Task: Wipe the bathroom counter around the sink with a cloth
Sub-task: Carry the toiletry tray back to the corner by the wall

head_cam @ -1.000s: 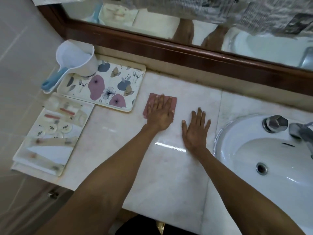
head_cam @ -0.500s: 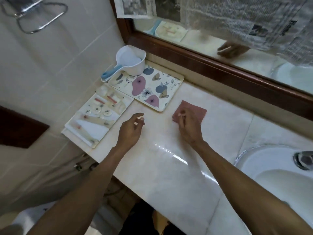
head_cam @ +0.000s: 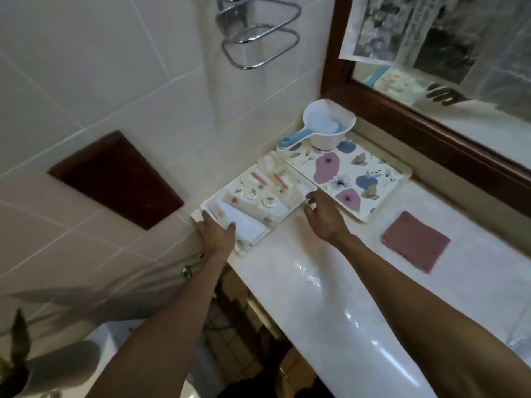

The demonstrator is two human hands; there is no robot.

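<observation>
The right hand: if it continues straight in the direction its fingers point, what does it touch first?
Most likely the right hand meets the near right edge of the clear toiletry tray, just short of the floral tray; depth is unclear.

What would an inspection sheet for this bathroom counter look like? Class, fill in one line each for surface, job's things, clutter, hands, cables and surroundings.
Surface: pale marble counter, glossy with glare streaks.
Job's things: pink cloth lies flat on the counter, unheld.
Clutter: clear toiletry tray at the counter's left end; floral tray behind it, carrying a white scoop with blue handle.
Hands: left hand on the toiletry tray's near-left corner; right hand open at its right edge, contact unclear.
Cables: nothing seen.
Surroundings: tiled wall, chrome towel ring, wood-framed mirror covered with newspaper, potted plant low left.
</observation>
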